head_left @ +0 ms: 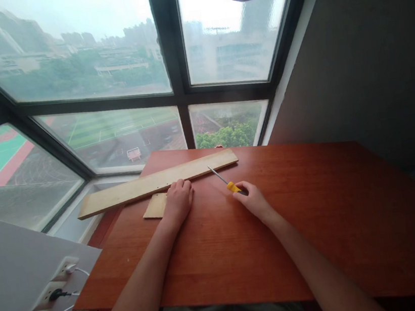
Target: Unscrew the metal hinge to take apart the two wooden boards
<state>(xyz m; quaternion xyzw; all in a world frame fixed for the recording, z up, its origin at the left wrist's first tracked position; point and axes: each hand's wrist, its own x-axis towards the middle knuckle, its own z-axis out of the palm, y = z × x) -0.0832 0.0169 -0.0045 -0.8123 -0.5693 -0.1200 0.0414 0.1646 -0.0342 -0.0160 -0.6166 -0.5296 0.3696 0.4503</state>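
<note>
A long pale wooden plank (150, 185) lies across the far left part of the reddish wooden table (313, 203) and overhangs its left edge. A small pale wooden piece (155, 206) lies just in front of it. My left hand (178, 200) rests with curled fingers against the plank's near edge, partly covering the small piece. My right hand (252, 199) grips a screwdriver (227, 180) with a yellow handle. Its metal shaft points up and left, and its tip reaches the plank.
A large window with dark frames (179, 98) stands right behind the table. A grey wall (371, 62) is at the right. At the lower left, a white power strip (50, 293) holds plugged-in cables.
</note>
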